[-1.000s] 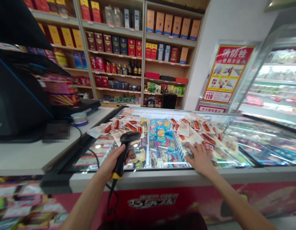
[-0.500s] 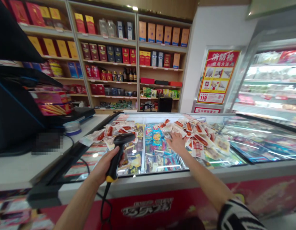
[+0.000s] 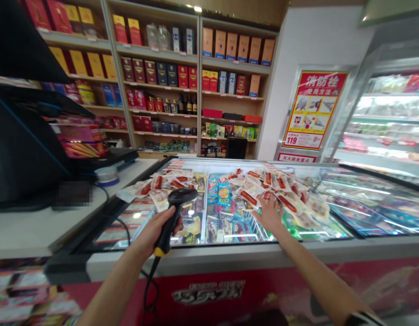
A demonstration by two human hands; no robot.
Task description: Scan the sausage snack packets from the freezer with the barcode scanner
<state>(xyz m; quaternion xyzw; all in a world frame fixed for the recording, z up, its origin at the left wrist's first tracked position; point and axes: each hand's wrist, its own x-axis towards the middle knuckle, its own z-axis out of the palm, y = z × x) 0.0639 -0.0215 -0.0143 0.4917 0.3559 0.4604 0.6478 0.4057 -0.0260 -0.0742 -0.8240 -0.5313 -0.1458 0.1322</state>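
My left hand point(image 3: 158, 231) is wrapped round the handle of a black and yellow barcode scanner point(image 3: 167, 226), its head over the left part of the glass-topped freezer point(image 3: 196, 258). The scanner's cable hangs down in front. My right hand point(image 3: 271, 216) lies with fingers spread on the near side of a heap of clear sausage packs point(image 3: 289, 203). One sausage pack point(image 3: 248, 198) lies just left of its fingers. Under the fingertips a reddish pack is mostly hidden. A smaller group of sausage packs point(image 3: 158, 182) lies beyond the scanner on the left.
On the left a counter point(image 3: 29, 233) carries a dark checkout machine point(image 3: 22, 149) and a round clear tub point(image 3: 107, 175). Shelves of boxed bottles point(image 3: 167, 74) stand behind the freezer. A red poster point(image 3: 316, 108) hangs on the wall, beside a lit display fridge point(image 3: 389, 117).
My right hand has moved right and a little nearer across the heap, covering the red-printed pack. A sausage pack shows where it was. My left hand keeps the scanner; the view has shifted slightly.
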